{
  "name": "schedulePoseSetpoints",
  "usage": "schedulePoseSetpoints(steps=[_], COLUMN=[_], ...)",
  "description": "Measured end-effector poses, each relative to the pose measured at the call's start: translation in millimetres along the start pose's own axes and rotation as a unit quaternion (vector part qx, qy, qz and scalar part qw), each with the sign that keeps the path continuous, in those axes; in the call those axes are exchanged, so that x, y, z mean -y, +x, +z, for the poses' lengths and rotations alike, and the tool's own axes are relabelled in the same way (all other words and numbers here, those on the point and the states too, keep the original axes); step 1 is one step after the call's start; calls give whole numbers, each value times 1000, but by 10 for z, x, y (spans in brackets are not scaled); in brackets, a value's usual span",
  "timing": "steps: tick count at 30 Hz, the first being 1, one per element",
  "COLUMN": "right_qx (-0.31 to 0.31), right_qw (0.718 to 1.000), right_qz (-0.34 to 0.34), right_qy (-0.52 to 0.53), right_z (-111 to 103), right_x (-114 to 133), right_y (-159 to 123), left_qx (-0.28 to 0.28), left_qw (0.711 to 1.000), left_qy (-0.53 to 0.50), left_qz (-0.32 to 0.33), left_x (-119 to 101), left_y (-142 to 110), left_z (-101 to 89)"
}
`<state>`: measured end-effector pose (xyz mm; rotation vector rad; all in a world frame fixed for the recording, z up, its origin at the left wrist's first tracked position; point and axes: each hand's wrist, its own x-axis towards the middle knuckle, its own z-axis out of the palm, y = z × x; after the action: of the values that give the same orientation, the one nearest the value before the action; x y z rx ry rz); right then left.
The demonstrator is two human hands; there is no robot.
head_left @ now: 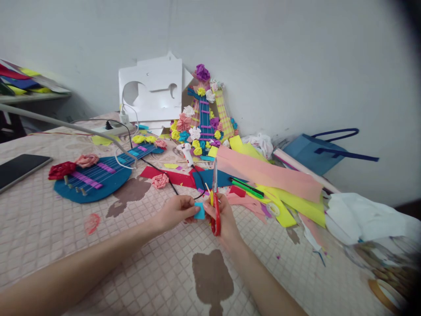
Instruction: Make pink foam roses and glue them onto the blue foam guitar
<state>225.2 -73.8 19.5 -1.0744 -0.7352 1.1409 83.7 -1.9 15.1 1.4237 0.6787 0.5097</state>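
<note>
My left hand (175,213) pinches a small light-blue piece of paper (199,211) between thumb and fingers. My right hand (227,221) has its fingers closed around red-handled scissors (215,215), whose blades point away from me and look closed. Its thumb reaches the right edge of the blue piece. A yellow strip shows beside the scissors, partly hidden by the fingers. Just beyond my hands lies a white glue gun (186,153). To the left is a dark-blue guitar-shaped craft (113,173) with purple strips, strings and paper flowers.
Flower-covered guitar crafts (204,116) lean against the wall beside a white cut-out board (151,92). Pink crepe paper (269,171), a green cutter knife (246,188) and a blue bag (312,153) lie to the right. A phone (23,170) rests at left; cords cross the table.
</note>
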Motion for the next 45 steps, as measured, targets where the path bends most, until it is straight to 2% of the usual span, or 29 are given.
schedulePoseSetpoints(steps=[17,23,28,34,41,45], right_qx=[-18,-8,-9,5,-27,-22], right_qw=[1000,1000,999,999,998,998], right_qz=[-6,-17,0,-5,-22,-19], right_qy=[-25,-19,-40,-40,-58,-47], right_z=[37,-19,-72,-35,-12,-26], right_x=[32,-31,-17,7,-20,5], right_y=[12,37,47,30,28,35], left_qx=[6,1,-6,-8,-6,-13], left_qw=[1000,1000,1000,1000,1000,1000], left_qy=[20,12,-13,-2,13,4], left_qz=[4,0,-4,-8,-4,-1], left_x=[19,31,15,8,7,-23], left_y=[9,13,14,6,-10,-22], left_z=[7,-2,-11,5,36,25])
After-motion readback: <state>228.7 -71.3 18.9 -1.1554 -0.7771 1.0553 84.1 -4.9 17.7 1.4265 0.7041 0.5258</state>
